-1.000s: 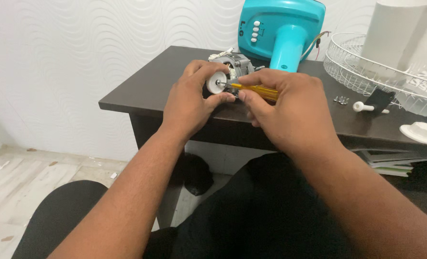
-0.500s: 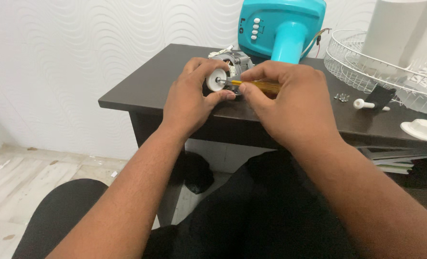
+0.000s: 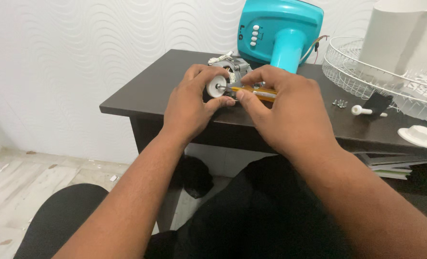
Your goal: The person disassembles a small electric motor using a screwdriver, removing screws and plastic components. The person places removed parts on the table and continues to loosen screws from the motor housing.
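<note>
Both our hands meet at the motor, left hand clamped around its half-hidden body, right hand pinching the yellow screwdriver, tip obscured.

The left hand grips a small motor with a white round hub at the near edge of the dark bench. The right hand holds a yellow-handled screwdriver, its tip beside the hub. A teal fan base stands behind the motor; a white wire grille, loose screws and a white cap lie to the right.
</note>
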